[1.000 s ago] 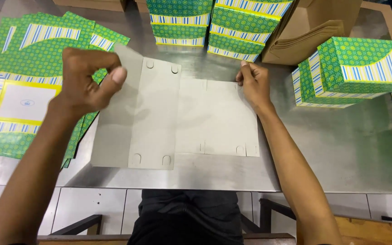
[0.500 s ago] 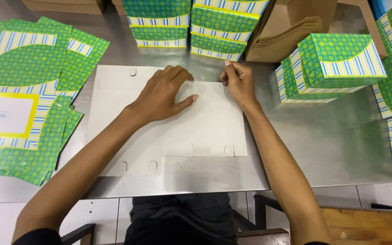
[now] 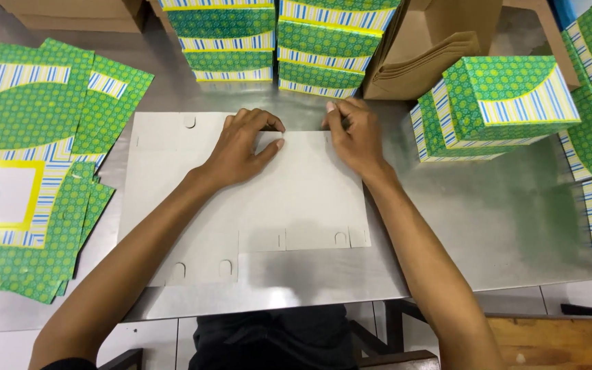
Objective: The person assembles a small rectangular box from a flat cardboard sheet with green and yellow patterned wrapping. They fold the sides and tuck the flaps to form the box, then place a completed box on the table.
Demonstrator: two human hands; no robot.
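A flat, pale grey die-cut cardboard box blank [image 3: 241, 199] is pressed onto a brushed steel worktable [image 3: 501, 219] by both hands. The left hand [image 3: 241, 147] lies palm-down, fingers curled and thumb stretched right along the blank's far edge; the right hand [image 3: 354, 137] is set just beside it, fingertips bent onto the same edge. Nothing is gripped by either hand: the sheet is only held down. The blank lies in the middle of the table, its slotted tabs towards the near edge.

The fold in hand would be best served, it is judged, if the panel were kept square, pressure were spread evenly from the two thumbs outward, and the crease were run along the scored line so no skew is carried into the tabs.

A fanned pile of green patterned printed blanks with striped bands [image 3: 29, 164] lies to the left. Stacks of finished green boxes [image 3: 275, 34] stand behind, more folded green boxes [image 3: 495, 103] to the right, beside an open brown carton [image 3: 433, 48].
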